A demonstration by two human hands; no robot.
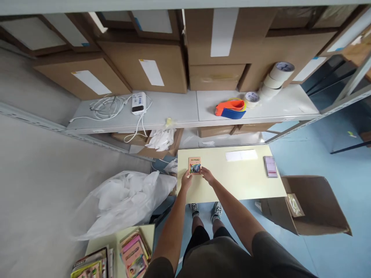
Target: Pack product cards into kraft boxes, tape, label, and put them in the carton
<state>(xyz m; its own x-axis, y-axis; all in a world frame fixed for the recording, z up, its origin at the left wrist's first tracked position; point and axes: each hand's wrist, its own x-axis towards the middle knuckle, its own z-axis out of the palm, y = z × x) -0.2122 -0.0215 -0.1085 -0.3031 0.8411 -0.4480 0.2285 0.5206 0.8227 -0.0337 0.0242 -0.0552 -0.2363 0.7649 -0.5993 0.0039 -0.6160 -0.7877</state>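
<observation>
Dark grey shirt (pixel 220 258) of the person is nearest to the camera, and from it both forearms reach forward to a small book (pixel 194 166). This book appears to lie flat on the cream table (pixel 232 183), near its left end, and its long axis points away from the person. It sits between the two hands: the left hand (pixel 186 180) is at its near left corner, the right hand (pixel 206 174) at its right edge, so neither is clearly nearer. Both hands are partly curled, with fingers at the book's borders; whether either one grips it firmly, one cannot tell. The table's left edge is close beside the book, while the wider room is to the right, up to a white paper (pixel 241 155) and a blurred purple item (pixel 271 166). Beyond the far edge stands a shelf (pixel 174 112).
</observation>
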